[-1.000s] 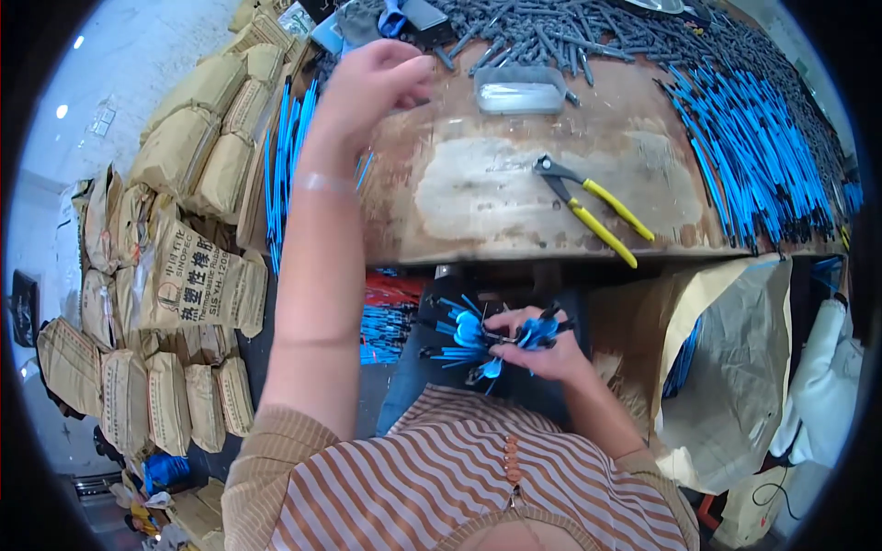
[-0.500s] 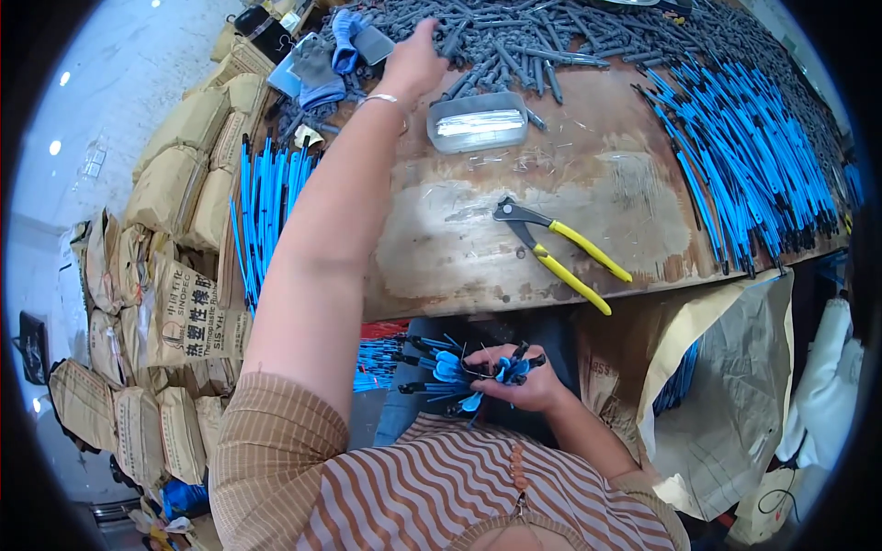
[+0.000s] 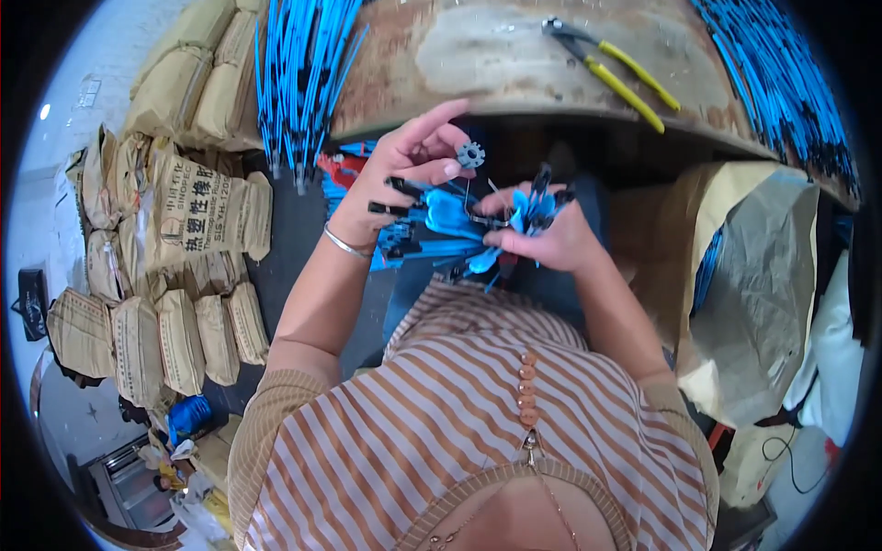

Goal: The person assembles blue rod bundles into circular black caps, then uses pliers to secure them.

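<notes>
My left hand (image 3: 390, 179) is raised just below the table edge, thumb and forefinger pinching a grey part with a round, notched end (image 3: 470, 154). Across from it, my right hand (image 3: 556, 241) is closed around a bunch of blue ribs with black tips (image 3: 450, 216), which fan out over my lap. A thin wire (image 3: 469, 195) shows between the grey part and the bunch. How the right fingers wrap the ribs is partly hidden by the ribs themselves.
Yellow-handled pliers (image 3: 614, 72) lie on the worn table (image 3: 496, 60). Stacks of blue ribs stand at the table's left (image 3: 308, 78) and right (image 3: 781, 87). An open paper sack (image 3: 749, 303) is at my right; filled paper sacks (image 3: 170, 335) are piled at left.
My left hand has come back from the grey pile at the table's far side to the bunch, now holding a grey part. The view has tilted down; my right hand still grips the ribs.
</notes>
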{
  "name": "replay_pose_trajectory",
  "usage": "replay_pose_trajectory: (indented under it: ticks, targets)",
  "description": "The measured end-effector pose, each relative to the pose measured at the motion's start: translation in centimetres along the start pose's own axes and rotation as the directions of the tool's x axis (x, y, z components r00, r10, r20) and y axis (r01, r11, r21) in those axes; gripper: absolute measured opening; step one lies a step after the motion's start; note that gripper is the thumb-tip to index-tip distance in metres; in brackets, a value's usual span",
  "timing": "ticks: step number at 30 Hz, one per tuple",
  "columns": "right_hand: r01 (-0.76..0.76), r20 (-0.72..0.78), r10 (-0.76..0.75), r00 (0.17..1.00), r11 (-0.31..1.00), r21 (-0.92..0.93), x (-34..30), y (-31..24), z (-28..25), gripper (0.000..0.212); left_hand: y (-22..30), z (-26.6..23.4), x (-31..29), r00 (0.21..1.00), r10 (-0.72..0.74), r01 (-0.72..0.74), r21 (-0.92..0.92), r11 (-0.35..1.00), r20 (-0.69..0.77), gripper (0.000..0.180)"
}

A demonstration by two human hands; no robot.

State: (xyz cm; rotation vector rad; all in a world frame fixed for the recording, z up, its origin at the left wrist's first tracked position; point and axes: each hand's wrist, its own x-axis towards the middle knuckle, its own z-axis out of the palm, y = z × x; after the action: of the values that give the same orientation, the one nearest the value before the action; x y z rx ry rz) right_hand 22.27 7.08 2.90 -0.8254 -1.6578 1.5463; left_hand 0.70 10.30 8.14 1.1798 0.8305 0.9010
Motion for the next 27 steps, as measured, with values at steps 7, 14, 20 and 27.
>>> replay_pose_trajectory:
  ticks: [7,14,20,27]
  targets:
    - [-0.022,-0.022,0.027,0.999,0.976,0.216,-0.5,1.1,4.7,0.028,-1.8,-2.6,-3.9,0.977,-0.031,0.031,0.000,1.000,0.213,0.073]
    - [0.027,-0.094,-0.005,0.996,0.971,0.239,0.3,0.9,6.2,0.034,-3.5,-4.1,-3.9,0.974,-0.011,0.021,-0.041,0.999,0.227,0.070]
    - [-0.019,-0.143,0.052,0.988,0.975,0.222,0.7,1.1,6.5,0.037,-3.6,-5.5,-2.3,0.918,0.138,-0.174,0.064,0.983,0.373,0.062]
    - [-0.027,-0.166,0.055,0.985,0.986,0.163,0.6,2.0,6.5,0.035,-3.3,-4.5,-2.3,0.916,0.131,-0.163,0.055,0.985,0.378,0.061]
